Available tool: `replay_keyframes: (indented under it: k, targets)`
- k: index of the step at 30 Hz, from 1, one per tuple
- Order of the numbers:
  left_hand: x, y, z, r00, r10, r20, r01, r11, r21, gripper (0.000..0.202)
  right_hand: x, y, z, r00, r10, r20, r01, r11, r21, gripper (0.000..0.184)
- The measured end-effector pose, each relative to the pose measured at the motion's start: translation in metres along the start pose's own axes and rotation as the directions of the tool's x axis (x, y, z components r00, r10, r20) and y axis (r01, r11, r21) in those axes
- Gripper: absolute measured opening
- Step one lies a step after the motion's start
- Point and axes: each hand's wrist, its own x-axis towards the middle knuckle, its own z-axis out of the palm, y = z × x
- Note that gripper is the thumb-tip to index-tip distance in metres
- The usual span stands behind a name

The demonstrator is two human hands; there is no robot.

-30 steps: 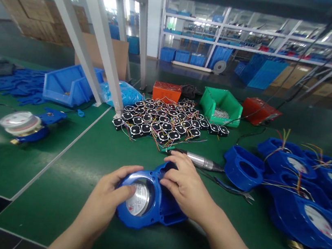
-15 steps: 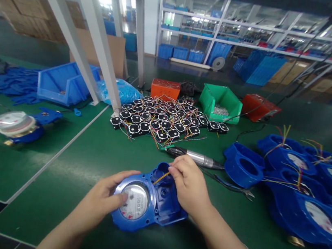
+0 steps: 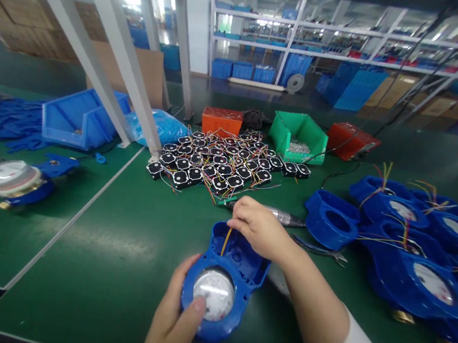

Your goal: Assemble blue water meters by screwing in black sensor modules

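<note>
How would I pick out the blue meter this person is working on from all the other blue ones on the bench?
Start at the green bench and look at its near edge, in the middle. The blue meter there is the only one held: the left hand grips its round dial end, and the right hand pinches thin wires at its open compartment. The other meters lie untouched in a pile to the right.
</note>
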Motion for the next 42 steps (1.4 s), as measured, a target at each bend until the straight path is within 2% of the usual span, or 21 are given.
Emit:
replay_keyframes:
  k: [2,4,5,7,9,11,13,14,16,18,19,21,24,29,33,38,42]
  targets:
    - [-0.007,-0.004,0.005,0.997,-0.018,0.073,0.019,1.0,-0.004,0.073,-0.001,0.0,-0.009,0.999,-0.039,-0.003,0.039,0.999,-0.036,0.019]
    - [-0.003,-0.002,0.005,0.989,-0.033,0.144,0.034,0.999,-0.006,0.085,-0.009,0.001,-0.016,0.987,-0.018,-0.158,0.011,0.999,-0.041,0.015]
    - [0.002,0.001,0.005,0.985,-0.039,0.169,0.04,0.999,-0.005,0.09,-0.016,0.002,-0.018,0.96,0.037,-0.278,-0.041,0.999,-0.008,0.016]
    - [0.016,0.009,0.004,0.981,-0.037,0.189,0.039,0.999,-0.004,0.095,-0.034,0.006,-0.017,0.855,0.228,-0.466,-0.193,0.973,0.123,0.025]
    - [0.03,0.02,0.006,0.978,-0.036,0.203,0.042,0.999,-0.024,0.096,-0.057,0.011,-0.008,0.736,0.458,-0.499,-0.352,0.888,0.295,0.04]
    - [0.041,0.031,0.009,0.967,-0.056,0.247,0.073,0.996,-0.059,0.094,-0.08,0.012,0.007,0.667,0.643,-0.377,-0.478,0.757,0.445,0.057]
    - [0.047,0.038,0.013,0.937,-0.086,0.338,0.125,0.988,-0.094,0.092,-0.099,0.007,0.027,0.646,0.749,-0.147,-0.548,0.589,0.593,0.072]
    - [0.049,0.04,0.014,0.92,-0.093,0.382,0.144,0.984,-0.109,0.091,-0.106,0.003,0.037,0.644,0.764,-0.018,-0.555,0.483,0.677,0.076]
    - [0.051,0.041,0.015,0.892,-0.08,0.446,0.156,0.978,-0.137,0.088,-0.115,-0.007,0.053,0.667,0.72,0.189,-0.493,0.237,0.837,0.076]
    - [0.051,0.04,0.015,0.88,-0.048,0.472,0.137,0.978,-0.155,0.083,-0.118,-0.014,0.064,0.7,0.666,0.258,-0.361,0.018,0.932,0.069]
    - [0.051,0.04,0.015,0.878,-0.032,0.478,0.121,0.98,-0.157,0.08,-0.117,-0.017,0.068,0.707,0.66,0.255,-0.292,-0.057,0.955,0.066]
    - [0.049,0.039,0.014,0.872,-0.012,0.49,0.096,0.985,-0.146,0.075,-0.115,-0.018,0.071,0.695,0.68,0.233,-0.194,-0.134,0.972,0.063]
    - [0.046,0.036,0.013,0.867,0.011,0.497,0.048,0.993,-0.105,0.074,-0.11,-0.015,0.071,0.688,0.689,0.229,-0.129,-0.194,0.973,0.061]
    - [0.044,0.027,0.009,0.916,0.066,0.397,-0.117,0.987,0.106,0.073,-0.105,-0.013,0.074,0.688,0.686,0.237,-0.078,-0.255,0.964,0.054]
    - [0.042,0.022,0.007,0.932,0.095,0.349,-0.172,0.965,0.199,0.071,-0.104,-0.016,0.074,0.691,0.683,0.238,-0.042,-0.29,0.956,0.055]
    - [0.037,0.016,0.007,0.912,0.162,0.377,-0.287,0.909,0.303,0.066,-0.108,-0.017,0.071,0.736,0.648,0.193,-0.051,-0.231,0.972,0.053]
    - [0.037,0.016,0.005,0.894,0.192,0.405,-0.351,0.861,0.367,0.064,-0.11,-0.019,0.066,0.81,0.566,0.153,-0.069,-0.168,0.983,0.061]
